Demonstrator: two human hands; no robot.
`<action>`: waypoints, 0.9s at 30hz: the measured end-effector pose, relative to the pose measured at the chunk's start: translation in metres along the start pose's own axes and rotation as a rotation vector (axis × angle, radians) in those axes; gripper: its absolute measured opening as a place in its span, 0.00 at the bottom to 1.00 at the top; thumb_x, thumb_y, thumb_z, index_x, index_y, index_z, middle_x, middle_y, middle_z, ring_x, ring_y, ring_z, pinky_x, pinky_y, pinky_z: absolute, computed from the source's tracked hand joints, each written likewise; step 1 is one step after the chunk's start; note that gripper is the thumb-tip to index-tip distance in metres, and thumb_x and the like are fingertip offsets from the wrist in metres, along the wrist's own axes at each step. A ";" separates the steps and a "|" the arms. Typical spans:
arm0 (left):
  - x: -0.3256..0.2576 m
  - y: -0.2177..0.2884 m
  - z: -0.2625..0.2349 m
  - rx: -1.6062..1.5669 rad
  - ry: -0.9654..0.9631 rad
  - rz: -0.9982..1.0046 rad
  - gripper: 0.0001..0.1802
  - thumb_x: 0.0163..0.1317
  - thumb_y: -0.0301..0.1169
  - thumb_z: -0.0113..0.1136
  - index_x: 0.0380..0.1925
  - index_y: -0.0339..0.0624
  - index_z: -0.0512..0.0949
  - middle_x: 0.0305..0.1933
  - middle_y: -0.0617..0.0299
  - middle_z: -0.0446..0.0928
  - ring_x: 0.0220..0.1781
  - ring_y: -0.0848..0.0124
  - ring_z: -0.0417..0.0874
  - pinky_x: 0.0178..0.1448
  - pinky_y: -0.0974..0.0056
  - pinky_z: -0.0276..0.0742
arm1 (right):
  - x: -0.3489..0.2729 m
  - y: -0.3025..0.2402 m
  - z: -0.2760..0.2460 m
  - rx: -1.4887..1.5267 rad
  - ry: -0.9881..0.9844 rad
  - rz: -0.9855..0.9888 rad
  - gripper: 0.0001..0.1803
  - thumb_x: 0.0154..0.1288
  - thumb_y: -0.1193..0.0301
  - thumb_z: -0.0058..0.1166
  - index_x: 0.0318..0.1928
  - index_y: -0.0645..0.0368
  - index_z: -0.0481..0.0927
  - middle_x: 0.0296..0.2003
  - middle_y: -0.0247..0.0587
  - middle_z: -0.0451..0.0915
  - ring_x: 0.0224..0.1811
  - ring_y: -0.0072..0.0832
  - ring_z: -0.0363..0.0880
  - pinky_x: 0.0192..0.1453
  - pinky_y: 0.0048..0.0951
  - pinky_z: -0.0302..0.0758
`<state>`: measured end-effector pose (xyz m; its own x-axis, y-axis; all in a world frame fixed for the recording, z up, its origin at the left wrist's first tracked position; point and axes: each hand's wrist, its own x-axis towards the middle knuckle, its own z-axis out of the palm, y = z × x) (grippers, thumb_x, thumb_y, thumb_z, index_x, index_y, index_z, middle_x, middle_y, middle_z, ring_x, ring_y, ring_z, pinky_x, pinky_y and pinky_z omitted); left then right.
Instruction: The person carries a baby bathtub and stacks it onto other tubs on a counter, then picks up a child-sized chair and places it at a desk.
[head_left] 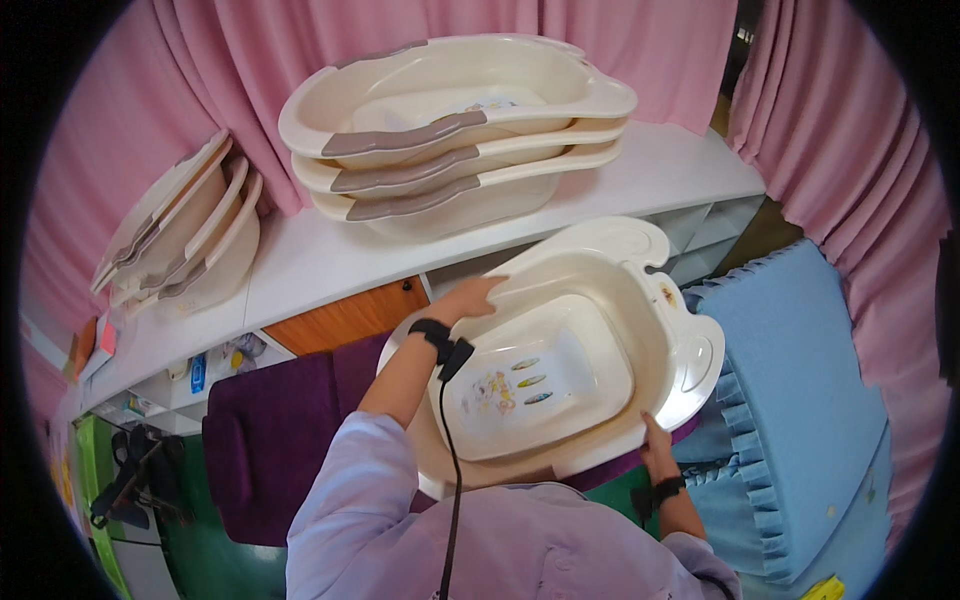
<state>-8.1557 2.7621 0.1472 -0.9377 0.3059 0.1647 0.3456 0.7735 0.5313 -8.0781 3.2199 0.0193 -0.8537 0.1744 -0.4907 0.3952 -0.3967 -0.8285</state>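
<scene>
A cream baby bathtub (600, 270) is in front of me, tilted so that its inside faces up toward me. Cartoon prints and a few small coloured oval marks show on its floor. My left hand (472, 298) is closed over the tub's far left rim, its fingertips reaching inside. At the near right rim, my right hand (655, 447) grips the edge with its thumb on the inner side; its other fingers are mostly hidden under the rim. Both wrists wear black straps, and a cable runs down from the left one.
Several similar tubs (450, 130) are stacked on the white counter (690, 170), with another tilted stack (190, 230) at its left. A purple padded couch (275, 430) lies beneath my tub. To the right stands a blue frilled bed (800, 400). Pink curtains (840, 130) hang behind.
</scene>
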 end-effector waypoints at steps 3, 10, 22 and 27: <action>-0.059 -0.022 0.038 -0.111 0.017 -0.204 0.31 0.45 0.25 0.56 0.55 0.45 0.66 0.51 0.50 0.72 0.53 0.59 0.72 0.55 0.63 0.67 | 0.052 -0.016 -0.008 -0.172 0.146 0.191 0.14 0.53 0.69 0.58 0.40 0.59 0.73 0.29 0.35 0.75 0.28 0.27 0.75 0.27 0.26 0.73; -0.169 -0.040 0.092 0.009 0.598 -0.486 0.23 0.42 0.20 0.59 0.43 0.40 0.72 0.48 0.45 0.69 0.50 0.52 0.70 0.56 0.57 0.65 | 0.050 0.053 -0.066 0.129 0.146 0.604 0.21 0.57 0.71 0.54 0.52 0.57 0.67 0.40 0.35 0.74 0.40 0.22 0.73 0.43 0.19 0.71; -0.217 -0.092 0.136 -0.944 0.365 -1.348 0.37 0.48 0.31 0.60 0.52 0.23 0.52 0.46 0.43 0.68 0.44 0.59 0.75 0.39 0.62 0.77 | 0.090 0.009 -0.171 -0.789 0.470 -0.136 0.32 0.48 0.63 0.64 0.50 0.62 0.64 0.36 0.40 0.74 0.33 0.28 0.74 0.33 0.27 0.72; -0.235 -0.162 0.151 -0.561 0.654 -1.243 0.34 0.40 0.27 0.66 0.46 0.25 0.59 0.41 0.45 0.70 0.39 0.60 0.76 0.40 0.61 0.76 | 0.160 -0.066 -0.109 -1.412 0.278 -0.227 0.40 0.41 0.51 0.64 0.48 0.68 0.66 0.43 0.55 0.71 0.46 0.44 0.70 0.48 0.38 0.68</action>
<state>-7.9860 2.6481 -0.1030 -0.5169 -0.7743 -0.3650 -0.5715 -0.0054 0.8206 -8.2042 3.3719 -0.0338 -0.9147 0.3419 -0.2153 0.4012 0.8321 -0.3830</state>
